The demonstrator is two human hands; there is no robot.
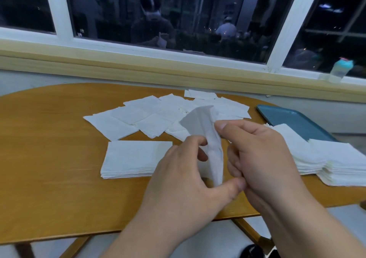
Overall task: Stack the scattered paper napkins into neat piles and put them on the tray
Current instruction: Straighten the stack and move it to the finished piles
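**One napkin pinched between both hands**

Left of the grip, a squared pile (134, 158) lies on the table (49, 158). The left hand (182, 182) and right hand (263, 158) each pinch the held napkin (204, 125), which stands folded upright between them. Beyond the grip, scattered napkins (154, 115) overlap. Right of it sit two stacks (309, 154), just in front of the blue tray (293, 119). I cannot tell whether they rest on it.

Both hands, left hand (184, 176) and right hand (263, 158), pinch one thin white paper napkin (206, 131) above the round wooden table (49, 168).
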